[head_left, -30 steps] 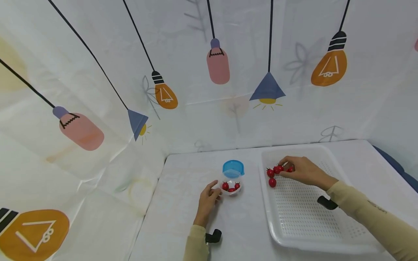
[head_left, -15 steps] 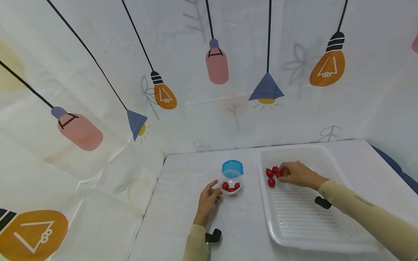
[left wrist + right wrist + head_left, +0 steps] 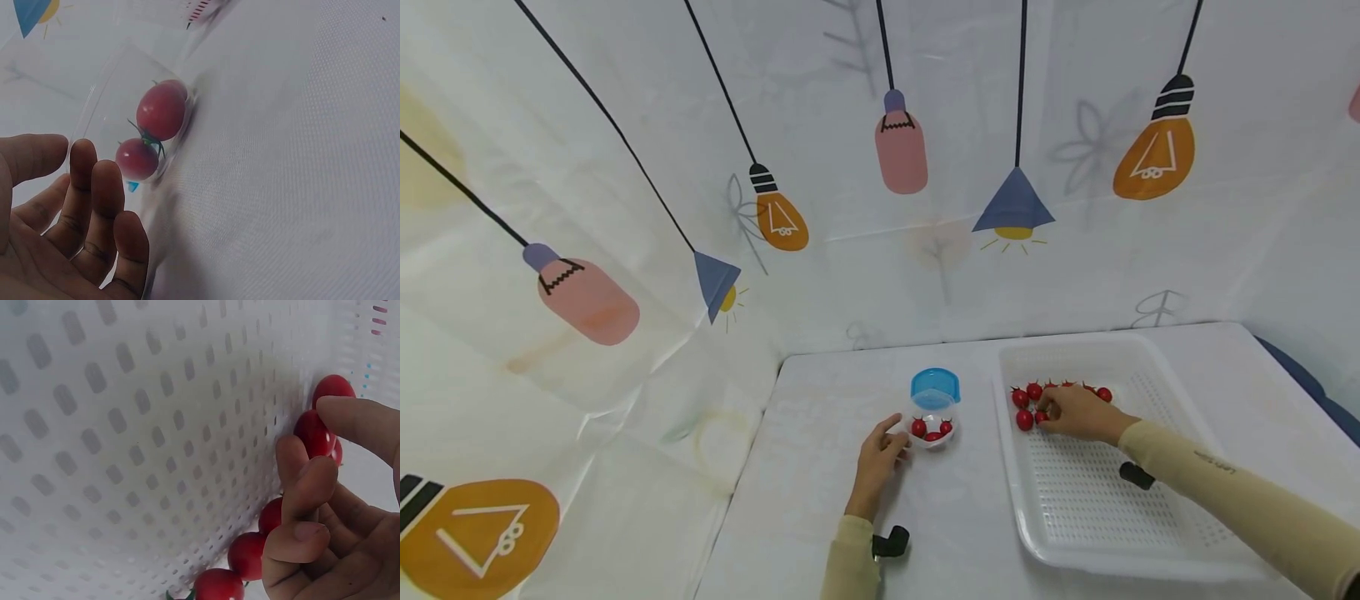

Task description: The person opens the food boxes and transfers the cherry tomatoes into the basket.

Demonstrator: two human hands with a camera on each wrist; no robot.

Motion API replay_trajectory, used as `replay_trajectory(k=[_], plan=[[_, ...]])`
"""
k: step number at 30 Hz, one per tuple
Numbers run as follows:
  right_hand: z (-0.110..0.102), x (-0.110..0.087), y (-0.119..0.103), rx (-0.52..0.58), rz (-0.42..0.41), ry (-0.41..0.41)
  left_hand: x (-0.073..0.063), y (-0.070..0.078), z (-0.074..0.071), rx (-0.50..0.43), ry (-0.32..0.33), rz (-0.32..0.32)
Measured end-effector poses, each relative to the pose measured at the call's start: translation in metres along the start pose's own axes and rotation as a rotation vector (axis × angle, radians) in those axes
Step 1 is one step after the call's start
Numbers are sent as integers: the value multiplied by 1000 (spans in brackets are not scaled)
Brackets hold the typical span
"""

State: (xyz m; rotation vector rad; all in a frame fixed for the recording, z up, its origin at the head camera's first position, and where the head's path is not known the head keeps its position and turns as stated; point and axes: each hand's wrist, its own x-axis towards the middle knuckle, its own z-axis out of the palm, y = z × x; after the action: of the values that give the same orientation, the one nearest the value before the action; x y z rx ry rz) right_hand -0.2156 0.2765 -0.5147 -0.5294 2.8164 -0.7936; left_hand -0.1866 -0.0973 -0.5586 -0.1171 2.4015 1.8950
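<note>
In the head view, my left hand rests at the left side of a small clear cup with a blue lid standing behind it. Several cherry tomatoes lie in the cup. The left fingers are loosely bent, with thumb and fingertips right at the cup's wall. My right hand is inside a white perforated basket, where thumb and index finger pinch a cherry tomato. Another tomato sits just left of it, and more line the basket's far side, partly hidden by the hand.
A white cloth covers the table under cup and basket. Behind it rises a white sheet printed with lamps. The basket's raised rim runs along its left side. Something dark blue shows beyond the table's right edge.
My right hand has moved left and toward me in the basket, and the tomato at its fingertips now sits beside the nearest one. More tomatoes show behind the hand. The left hand has stayed still.
</note>
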Motion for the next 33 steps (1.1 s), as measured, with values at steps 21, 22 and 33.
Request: replay_trajectory(k=[21, 22, 33], plan=[[-2, 1, -2, -10, 8, 16, -2, 1, 0, 3, 1, -5], [-2, 1, -3, -7, 17, 16, -2, 1, 0, 3, 1, -5], [-14, 6, -19, 43, -44, 130, 0, 0, -1, -5, -3, -4]])
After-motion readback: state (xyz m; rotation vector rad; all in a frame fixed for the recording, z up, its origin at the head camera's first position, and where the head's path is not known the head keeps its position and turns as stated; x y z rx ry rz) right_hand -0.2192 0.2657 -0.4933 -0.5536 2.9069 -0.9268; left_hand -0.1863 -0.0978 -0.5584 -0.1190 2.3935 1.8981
